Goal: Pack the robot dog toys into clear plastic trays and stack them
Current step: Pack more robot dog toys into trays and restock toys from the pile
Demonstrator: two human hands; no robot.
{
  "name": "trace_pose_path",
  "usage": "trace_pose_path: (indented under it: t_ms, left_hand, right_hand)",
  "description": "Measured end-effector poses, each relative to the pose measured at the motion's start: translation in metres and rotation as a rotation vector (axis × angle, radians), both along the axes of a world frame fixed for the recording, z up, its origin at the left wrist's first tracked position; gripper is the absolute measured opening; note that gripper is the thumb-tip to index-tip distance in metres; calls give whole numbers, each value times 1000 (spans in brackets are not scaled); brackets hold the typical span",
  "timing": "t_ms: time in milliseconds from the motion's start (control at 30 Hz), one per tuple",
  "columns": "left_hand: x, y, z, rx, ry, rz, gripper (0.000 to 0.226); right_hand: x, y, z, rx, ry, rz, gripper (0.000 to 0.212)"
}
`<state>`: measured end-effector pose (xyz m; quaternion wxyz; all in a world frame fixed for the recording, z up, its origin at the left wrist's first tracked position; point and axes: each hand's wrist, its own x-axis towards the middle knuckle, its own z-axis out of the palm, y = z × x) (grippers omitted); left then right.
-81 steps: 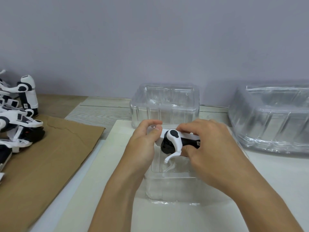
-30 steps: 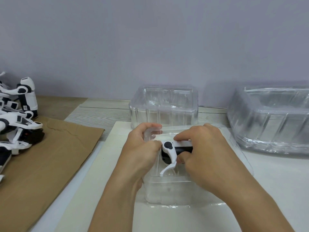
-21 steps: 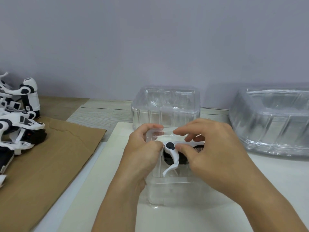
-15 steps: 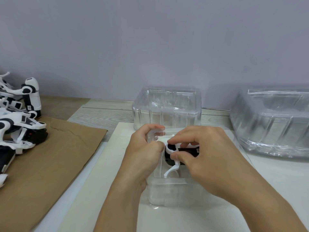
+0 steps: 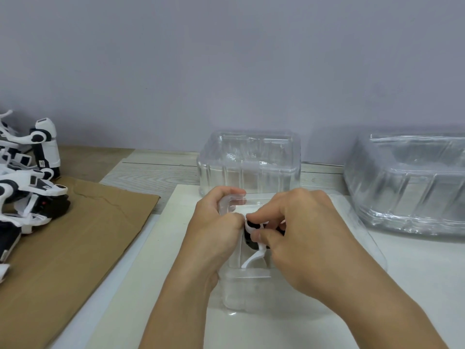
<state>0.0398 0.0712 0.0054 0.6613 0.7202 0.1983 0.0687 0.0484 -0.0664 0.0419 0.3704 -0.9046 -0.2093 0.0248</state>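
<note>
A black-and-white robot dog toy (image 5: 254, 245) sits low inside a clear plastic tray (image 5: 247, 293) on the white board in front of me. Only its dark body and one curved white leg show between my hands. My right hand (image 5: 299, 238) covers the toy from the right, thumb and forefinger pinched on its top. My left hand (image 5: 216, 233) grips the tray's near-left rim and wall, its fingers curled over the edge and touching the toy. The rest of the toy is hidden by my hands.
A second clear tray (image 5: 250, 162) stands just behind the first. A larger stack of clear trays (image 5: 407, 182) lies at the right by the wall. Several more robot dog toys (image 5: 27, 187) are piled at the far left on brown cardboard (image 5: 75, 248).
The toy has gone down from above the tray's rim into the tray. My right hand has shifted over it and pinched its top; my left hand stays on the rim.
</note>
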Motion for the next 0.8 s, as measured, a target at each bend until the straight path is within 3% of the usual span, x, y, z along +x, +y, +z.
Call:
trace_pose_path:
  t_ms: [167,367,600,700,800]
  left_hand:
    - [0,1,1,44,-10,30,49]
    - [-4,14,4,131,-22,68,50]
    - [-12,19,25,598,-271,195,32]
    - [-11,0,36,676,-404,85,29]
    - [-9,-21,35,736,-321,-205,29]
  right_hand:
    - [5,-13,2,69,-13,12,28]
    - [23,-44,-2,46,-176,-198,39]
    - [32,-54,-16,24,6,-265,31]
    - [35,-55,-18,29,14,-280,30]
    - [36,-56,-18,27,23,-282,28]
